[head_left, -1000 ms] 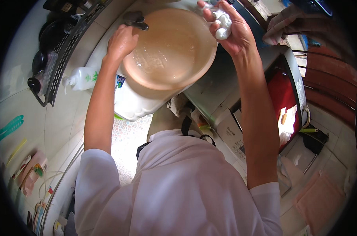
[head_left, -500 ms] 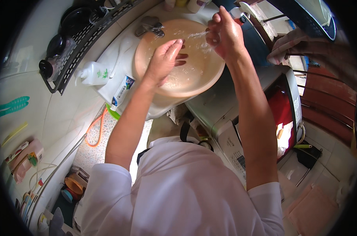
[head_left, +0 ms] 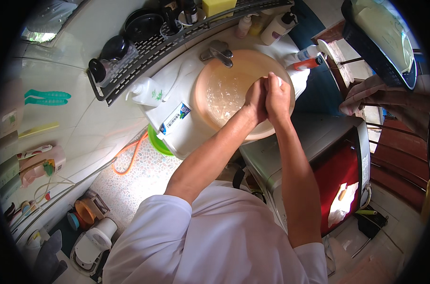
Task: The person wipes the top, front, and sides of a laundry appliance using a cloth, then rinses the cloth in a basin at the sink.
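My left hand [head_left: 255, 98] and my right hand [head_left: 277, 99] are pressed together, fingers closed, over the right half of a peach basin [head_left: 211, 98] holding shallow water. A bit of white [head_left: 279, 83] shows at their tops; what lies inside them is hidden. A metal tap [head_left: 217, 53] hangs over the basin's back edge. Left of the basin, on the white washstand [head_left: 186, 142], are a white pump bottle [head_left: 146, 93] and a tube [head_left: 174, 118]. An orange bottle [head_left: 306, 64] stands at the basin's back right.
A black perforated shelf [head_left: 139, 54] with bottles and dark dishes runs along the left wall. A metal appliance [head_left: 267, 154] with a red panel stands below right. A dark tray [head_left: 366, 42] juts in at upper right. An orange hose [head_left: 132, 161] and green bucket [head_left: 155, 142] are below left.
My hands have come together over the basin from apart. The white lump earlier in my right palm is mostly out of sight. The view has shifted, showing more of the shelf and bottles.
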The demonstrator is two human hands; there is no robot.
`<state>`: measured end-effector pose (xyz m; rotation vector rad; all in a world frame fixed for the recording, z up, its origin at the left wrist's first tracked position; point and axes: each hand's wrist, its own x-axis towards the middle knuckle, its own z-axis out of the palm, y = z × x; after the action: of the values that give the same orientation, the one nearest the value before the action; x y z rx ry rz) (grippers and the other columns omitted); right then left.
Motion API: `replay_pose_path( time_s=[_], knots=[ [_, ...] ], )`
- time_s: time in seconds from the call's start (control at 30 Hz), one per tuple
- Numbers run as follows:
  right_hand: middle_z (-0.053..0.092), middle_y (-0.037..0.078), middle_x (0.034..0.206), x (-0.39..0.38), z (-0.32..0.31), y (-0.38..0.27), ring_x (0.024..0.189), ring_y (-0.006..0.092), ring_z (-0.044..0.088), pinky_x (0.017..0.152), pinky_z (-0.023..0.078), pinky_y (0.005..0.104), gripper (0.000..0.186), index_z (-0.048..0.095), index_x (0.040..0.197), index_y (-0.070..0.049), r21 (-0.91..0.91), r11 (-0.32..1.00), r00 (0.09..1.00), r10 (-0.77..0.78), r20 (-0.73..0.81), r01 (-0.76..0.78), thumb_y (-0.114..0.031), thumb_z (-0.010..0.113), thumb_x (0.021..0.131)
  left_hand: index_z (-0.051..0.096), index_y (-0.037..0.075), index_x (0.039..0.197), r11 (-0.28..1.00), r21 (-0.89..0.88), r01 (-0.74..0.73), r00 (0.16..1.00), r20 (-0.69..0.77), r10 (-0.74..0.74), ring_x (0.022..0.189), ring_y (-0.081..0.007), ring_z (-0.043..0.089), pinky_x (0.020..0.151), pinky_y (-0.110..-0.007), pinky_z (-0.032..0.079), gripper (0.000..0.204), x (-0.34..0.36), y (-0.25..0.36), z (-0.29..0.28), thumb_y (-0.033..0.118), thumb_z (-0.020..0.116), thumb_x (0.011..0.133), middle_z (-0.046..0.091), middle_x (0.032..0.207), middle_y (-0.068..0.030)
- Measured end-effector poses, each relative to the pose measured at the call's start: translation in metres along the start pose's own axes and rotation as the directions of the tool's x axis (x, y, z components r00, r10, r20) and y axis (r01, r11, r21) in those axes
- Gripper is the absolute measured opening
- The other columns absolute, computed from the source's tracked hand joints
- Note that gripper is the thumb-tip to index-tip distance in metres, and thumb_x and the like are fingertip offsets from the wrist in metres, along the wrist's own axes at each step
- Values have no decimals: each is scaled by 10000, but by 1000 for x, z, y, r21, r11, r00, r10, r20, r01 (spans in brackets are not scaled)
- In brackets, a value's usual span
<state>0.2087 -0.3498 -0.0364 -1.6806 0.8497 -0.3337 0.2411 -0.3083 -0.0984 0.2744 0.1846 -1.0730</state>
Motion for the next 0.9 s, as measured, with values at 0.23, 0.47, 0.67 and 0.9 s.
replay_pose_path(
  time_s=[0.23,0.47,0.67,0.9],
  knots=[
    [526,60,608,-2,0,8,618,116,464,597,406,321,376,546,705,17,33,999,999,-33,4,33,-290,487,913,545,102,814,995,-28,-98,994,49,100,793,-138,564,713,-288,462,240,1,-7,-5,242,393,936,562,838,-33],
    [497,34,592,-7,-2,7,603,94,430,565,379,308,382,520,686,8,133,989,998,-65,15,63,-273,475,941,549,85,931,990,114,-84,976,-189,104,859,-186,577,742,-326,468,267,-19,-2,15,255,343,955,583,918,-75],
    [571,28,850,-16,-37,-3,792,104,508,710,418,273,331,584,962,-44,369,929,995,8,95,-43,-337,434,994,536,74,1132,923,381,50,990,-138,3,937,-232,585,835,-406,495,508,-37,4,28,519,360,963,591,1054,-96],
    [638,96,1082,-47,-104,-15,960,131,592,865,460,258,339,544,1228,44,211,963,944,-217,248,166,-36,545,898,545,67,1144,794,607,35,999,-43,-12,793,-92,582,663,-233,477,262,-81,-2,61,241,549,948,604,961,-15]
  ],
)
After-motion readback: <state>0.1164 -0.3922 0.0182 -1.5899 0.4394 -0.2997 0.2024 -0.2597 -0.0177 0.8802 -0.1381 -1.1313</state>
